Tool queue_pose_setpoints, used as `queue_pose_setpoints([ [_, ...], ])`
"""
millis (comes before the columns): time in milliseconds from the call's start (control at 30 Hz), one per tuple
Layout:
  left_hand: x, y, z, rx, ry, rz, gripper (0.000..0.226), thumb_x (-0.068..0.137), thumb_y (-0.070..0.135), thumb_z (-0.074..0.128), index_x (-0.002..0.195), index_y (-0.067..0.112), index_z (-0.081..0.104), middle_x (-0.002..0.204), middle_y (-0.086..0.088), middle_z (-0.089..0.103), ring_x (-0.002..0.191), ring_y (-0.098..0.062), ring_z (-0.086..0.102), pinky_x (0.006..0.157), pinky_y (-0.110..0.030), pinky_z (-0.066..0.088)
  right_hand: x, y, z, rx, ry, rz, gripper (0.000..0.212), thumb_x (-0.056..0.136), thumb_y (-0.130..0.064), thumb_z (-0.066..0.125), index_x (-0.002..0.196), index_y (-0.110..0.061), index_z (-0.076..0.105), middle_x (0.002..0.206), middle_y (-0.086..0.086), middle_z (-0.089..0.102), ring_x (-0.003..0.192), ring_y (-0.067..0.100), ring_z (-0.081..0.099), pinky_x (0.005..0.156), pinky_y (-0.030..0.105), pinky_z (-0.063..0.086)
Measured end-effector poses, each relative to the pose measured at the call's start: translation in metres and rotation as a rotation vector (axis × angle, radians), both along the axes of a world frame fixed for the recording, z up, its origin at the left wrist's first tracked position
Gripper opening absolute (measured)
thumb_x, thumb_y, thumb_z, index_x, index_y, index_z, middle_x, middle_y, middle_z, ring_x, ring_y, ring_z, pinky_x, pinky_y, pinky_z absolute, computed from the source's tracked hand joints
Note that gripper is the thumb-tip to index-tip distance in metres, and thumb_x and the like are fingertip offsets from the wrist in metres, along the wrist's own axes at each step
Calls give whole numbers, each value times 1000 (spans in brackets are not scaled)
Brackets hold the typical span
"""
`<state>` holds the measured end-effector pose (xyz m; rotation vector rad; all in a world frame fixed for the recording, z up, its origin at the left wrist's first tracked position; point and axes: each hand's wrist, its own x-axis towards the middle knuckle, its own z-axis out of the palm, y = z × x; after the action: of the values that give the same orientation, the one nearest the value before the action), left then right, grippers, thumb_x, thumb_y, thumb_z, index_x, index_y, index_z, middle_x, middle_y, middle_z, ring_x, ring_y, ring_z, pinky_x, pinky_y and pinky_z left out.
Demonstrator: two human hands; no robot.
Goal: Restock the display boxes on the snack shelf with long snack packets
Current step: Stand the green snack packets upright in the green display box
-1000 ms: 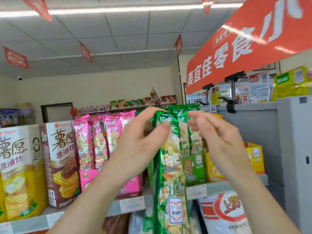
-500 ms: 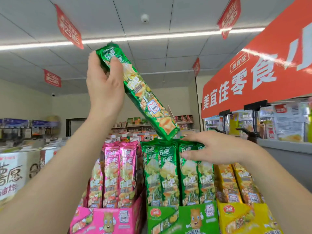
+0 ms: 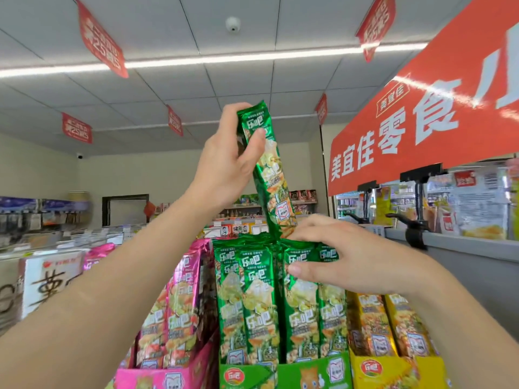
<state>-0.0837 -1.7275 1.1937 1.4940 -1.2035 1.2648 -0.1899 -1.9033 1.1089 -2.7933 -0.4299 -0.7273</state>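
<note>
Green packet (image 3: 266, 169) is in your left hand (image 3: 224, 164): thumb across the front near the top end, fingers wrapped behind, a firm grasp. The packet hangs below that grip, nearly upright, leaning so its bottom end sits lower and to the right of the hand. That bottom tip meets the tops of the standing green packets (image 3: 252, 299), right at the fingertips of your right hand (image 3: 339, 259). Right hand is on the right-side standing ones: fingers curled over their tops, thumb pressed on a front face, so it pinches them. A narrow dark slot shows just left of that thumb, under the held packet's tip. Green display box (image 3: 311, 372) sits straight below the right hand and holds the standing row. Pink packets (image 3: 179, 299) in the pink box (image 3: 157, 380) are under your left forearm. Yellow packets (image 3: 376, 324) in the yellow box (image 3: 393, 372) are under your right wrist. Orange banner (image 3: 421, 113) is above and right of both hands.
</note>
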Motion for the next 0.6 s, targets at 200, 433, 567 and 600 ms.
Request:
queue_pose_setpoints([
  [200,4,-4,2,195,27,16,24,98,25,53,118,18,44,79,4,61,63,-20,55,61,-41,50,-6,8,5,-93,2,-145,66,82,-73,46,143,-49,37,154,-21,31,145,7,23,119,46,15],
  [433,19,-17,-22,586,371,-35,21,86,19,73,93,24,54,65,2,59,53,-12,46,54,-26,38,-5,10,7,-2,-24,-113,66,77,-71,57,136,-45,48,150,-21,40,139,6,34,117,42,26],
  [567,19,-19,-34,743,369,57,8,83,18,76,86,23,71,52,24,57,48,12,48,51,-3,33,-2,10,3,67,-50,-94,58,74,-70,62,127,-47,54,141,-18,49,132,7,43,112,42,33],
  [600,19,-19,-36,775,372,77,5,85,16,74,87,21,75,49,24,54,47,12,48,50,-2,32,-2,9,2,74,-63,-90,53,74,-69,63,122,-47,54,137,-18,51,129,7,44,110,41,35],
])
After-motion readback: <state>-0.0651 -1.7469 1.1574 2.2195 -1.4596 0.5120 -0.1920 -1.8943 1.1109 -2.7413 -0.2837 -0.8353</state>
